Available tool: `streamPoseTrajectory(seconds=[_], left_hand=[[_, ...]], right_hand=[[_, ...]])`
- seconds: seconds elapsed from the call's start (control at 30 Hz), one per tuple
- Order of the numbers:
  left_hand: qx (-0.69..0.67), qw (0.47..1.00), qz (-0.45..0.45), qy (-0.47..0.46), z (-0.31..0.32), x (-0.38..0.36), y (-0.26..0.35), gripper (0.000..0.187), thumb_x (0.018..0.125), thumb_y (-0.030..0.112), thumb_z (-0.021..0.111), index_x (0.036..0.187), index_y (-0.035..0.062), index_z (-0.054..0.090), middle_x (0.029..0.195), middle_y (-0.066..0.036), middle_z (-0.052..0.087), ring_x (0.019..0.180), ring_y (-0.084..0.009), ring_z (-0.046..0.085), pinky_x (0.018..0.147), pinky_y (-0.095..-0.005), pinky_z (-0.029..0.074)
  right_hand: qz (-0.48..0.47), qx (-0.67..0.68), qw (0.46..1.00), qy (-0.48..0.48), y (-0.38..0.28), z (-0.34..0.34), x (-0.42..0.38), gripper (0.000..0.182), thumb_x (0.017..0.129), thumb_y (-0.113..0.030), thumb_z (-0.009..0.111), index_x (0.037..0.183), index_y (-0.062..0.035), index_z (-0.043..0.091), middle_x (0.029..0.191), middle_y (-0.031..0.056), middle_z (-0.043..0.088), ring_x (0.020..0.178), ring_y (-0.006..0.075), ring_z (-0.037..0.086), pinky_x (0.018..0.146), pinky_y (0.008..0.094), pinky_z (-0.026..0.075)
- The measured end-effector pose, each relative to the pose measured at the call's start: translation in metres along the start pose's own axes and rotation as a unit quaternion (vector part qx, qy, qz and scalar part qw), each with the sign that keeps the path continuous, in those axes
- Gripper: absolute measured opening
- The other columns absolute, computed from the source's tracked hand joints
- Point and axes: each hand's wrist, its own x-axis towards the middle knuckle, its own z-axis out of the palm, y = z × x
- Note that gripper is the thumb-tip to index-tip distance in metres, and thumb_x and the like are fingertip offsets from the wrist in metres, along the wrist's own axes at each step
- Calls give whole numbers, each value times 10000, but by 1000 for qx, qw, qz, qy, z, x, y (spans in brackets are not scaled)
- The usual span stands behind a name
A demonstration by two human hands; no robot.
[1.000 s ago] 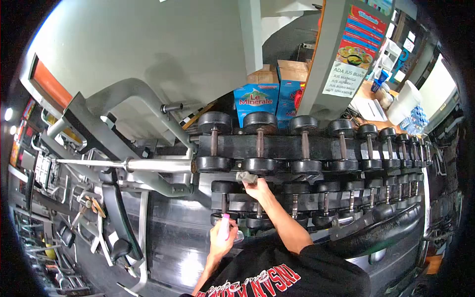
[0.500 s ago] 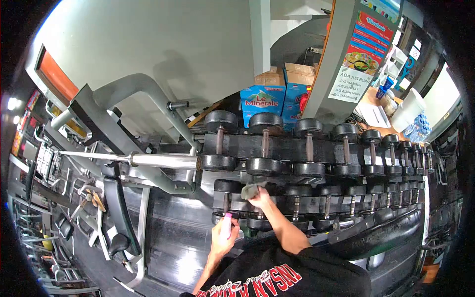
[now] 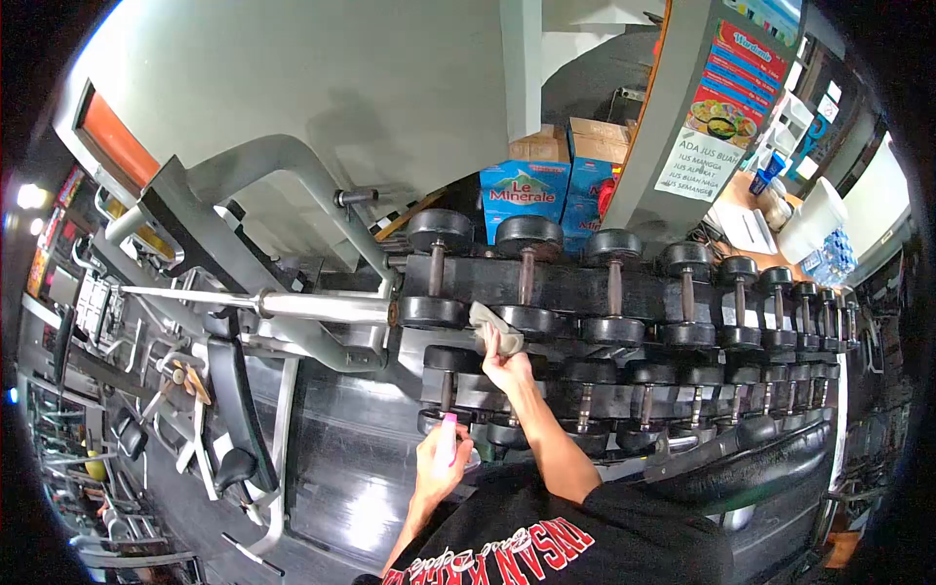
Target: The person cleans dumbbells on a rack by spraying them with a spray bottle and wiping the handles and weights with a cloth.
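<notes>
Soft, crumpled cloth (image 3: 494, 328) is gripped in my right hand (image 3: 507, 370) near the centre of the frame, at the left edge of the lower round black head of the upper row's second dumbbell (image 3: 527, 277), while my left hand (image 3: 441, 466) is closed around a spray bottle (image 3: 447, 444) below and to the left. Smooth, rounded heads crowd both rows of the rack (image 3: 478, 276) — only a narrow gap opens left of the cloth, before the first upper dumbbell (image 3: 436, 268). The cloth looks grey-beige and loosely folded — the bottle's top is pink.
</notes>
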Motion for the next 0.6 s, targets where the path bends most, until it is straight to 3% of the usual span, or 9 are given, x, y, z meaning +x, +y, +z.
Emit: streamPoseTrajectory(seconds=[0.03,0.1,0.17,0.37,0.43,0.47,0.5,0.57,0.6], left_hand=[[-3,1000,5,-10,0,1,0,165,800,12,652,957,20,604,736,-37,607,583,-102,575,561,-256,468],[-1,1000,-2,-17,0,3,2,155,807,15,646,955,20,600,738,-42,605,585,-109,583,562,-261,471],[-29,999,-19,-22,2,6,7,144,809,17,647,945,17,598,745,-48,603,589,-109,583,566,-267,472],[-18,998,-20,-58,2,9,-11,129,812,24,650,930,18,600,761,-49,598,600,-115,582,566,-267,473],[-9,998,-19,-65,1,10,-10,130,812,26,651,931,18,600,767,-50,596,610,-113,581,572,-267,474],[-26,998,-26,-60,0,10,-7,133,812,27,652,935,15,602,773,-52,597,620,-111,579,580,-270,474],[-43,997,-33,-55,1,10,-5,137,811,28,653,938,12,603,779,-54,598,631,-110,577,589,-272,474],[-38,997,-30,-54,0,11,-14,144,810,27,654,943,10,604,781,-56,600,650,-110,582,590,-272,477],[-30,998,-28,-51,-1,11,-18,150,808,27,655,948,7,605,783,-57,602,668,-111,588,590,-271,479]], right_hand=[[-3,-2,1000,-9,0,4,-9,377,875,-52,489,1219,100,512,1153,251,598,971,315,657,771,354,612],[29,42,998,-27,-8,12,-26,453,918,-130,491,1293,109,408,1217,234,566,1015,321,640,755,357,615],[12,51,999,-9,-2,29,-50,431,871,-12,472,1285,102,431,1261,252,530,990,348,647,731,381,619],[-23,65,997,-26,-22,47,-84,499,877,14,477,1363,45,368,1341,224,468,1094,347,597,762,385,614],[-39,42,996,-63,-41,47,-89,463,915,-81,486,1334,84,380,1385,194,432,1106,368,582,800,368,603],[-86,-4,993,-81,-51,50,-94,403,911,-50,480,1294,69,445,1346,195,475,1104,376,579,808,362,601],[-193,-131,960,-155,-80,44,-84,344,925,-57,467,1253,45,496,1285,199,531,1102,371,582,829,367,594],[-241,-262,917,-181,-97,49,-105,304,944,-76,454,1226,16,523,1210,186,586,1068,353,603,862,393,578],[-287,-278,905,-147,-95,50,-112,305,971,-149,453,1241,-22,516,1209,149,590,1052,316,612,904,409,540]])
